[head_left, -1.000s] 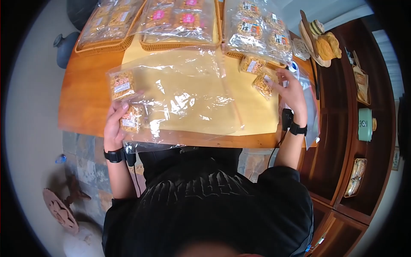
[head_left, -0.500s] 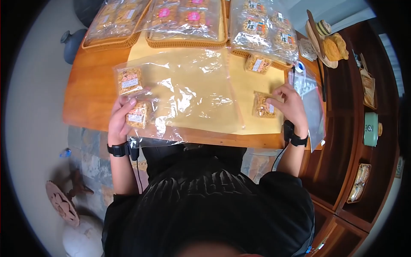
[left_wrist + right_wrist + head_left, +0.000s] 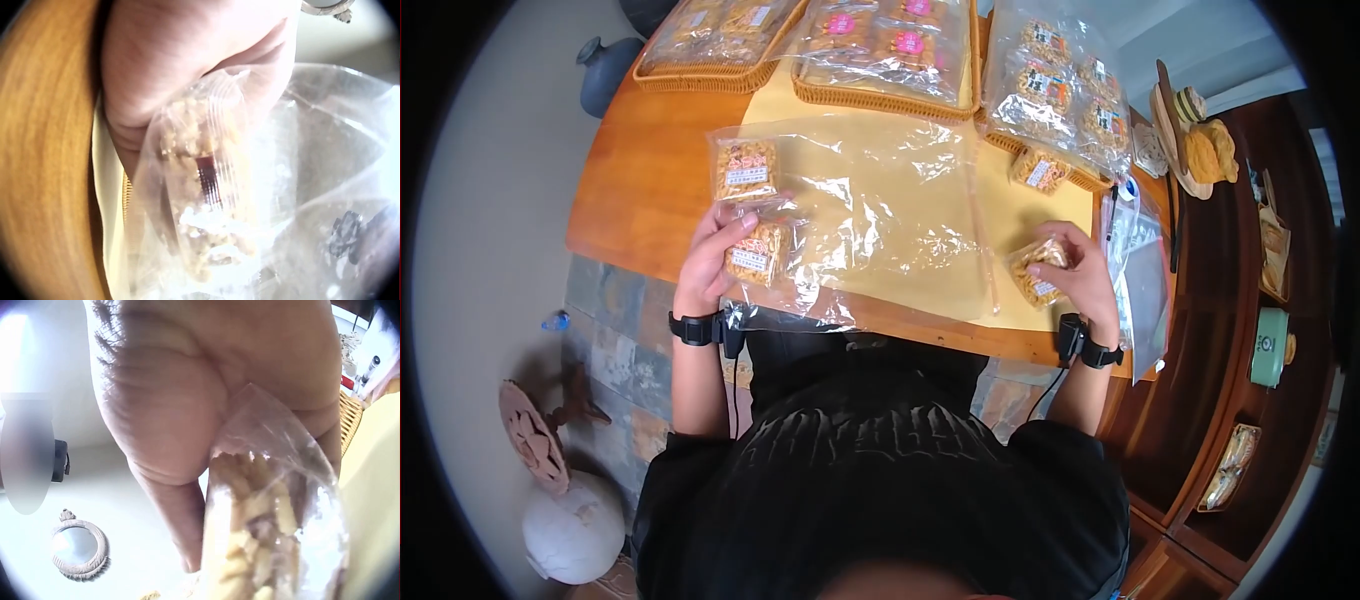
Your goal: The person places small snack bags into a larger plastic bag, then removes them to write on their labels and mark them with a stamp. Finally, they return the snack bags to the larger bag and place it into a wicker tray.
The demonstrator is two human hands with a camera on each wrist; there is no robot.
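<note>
My left hand (image 3: 712,262) grips a square packet of a crunchy golden snack (image 3: 756,258), thumb on top, at the lower left of a large clear plastic bag (image 3: 880,240). The left wrist view shows clear film over this packet (image 3: 206,187), which stands on edge. A second labelled packet (image 3: 745,172) lies just beyond it, at the bag's far left corner. On the right, my right hand (image 3: 1088,282) holds another snack packet (image 3: 1032,272) between thumb and fingers, tilted, close over the yellow sheet. In the right wrist view the packet's clear wrapper (image 3: 275,431) reaches up against the palm.
Three wicker baskets with bagged snacks line the back: left (image 3: 710,78), middle (image 3: 890,100), right (image 3: 1005,140). One loose packet (image 3: 1041,170) sits by the right basket. Flat plastic bags (image 3: 1135,270) lie at the table's right edge, near shelves (image 3: 1190,400).
The right hand has brought its packet away from the one by the right basket, nearer my body, and turned it. The left hand keeps its grip. The head view has shifted.
</note>
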